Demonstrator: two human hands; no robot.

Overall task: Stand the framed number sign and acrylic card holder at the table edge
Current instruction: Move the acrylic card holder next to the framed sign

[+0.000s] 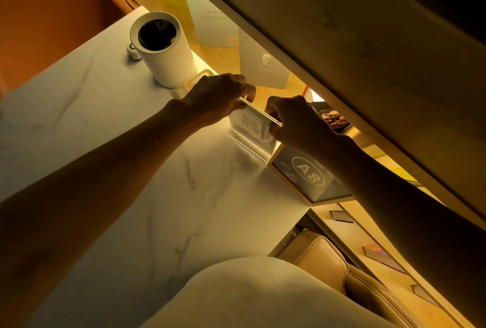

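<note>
The acrylic card holder (252, 127) stands upright at the far edge of the white marble table (131, 169), with a printed card inside. My left hand (218, 96) pinches its top left corner. My right hand (294, 119) grips its top right corner. Just to the right stands the framed number sign (310, 175), a wood-framed panel reading "A8", upright at the table's far right corner. My right forearm crosses above the sign without touching it.
A white cylindrical container (163, 48) stands at the far edge left of the holder, with a small white object (133, 52) beside it. Cards and booklets lean on a lit shelf (263, 67) behind. An orange chair (52, 17) sits left, a beige seat (328, 262) lower right.
</note>
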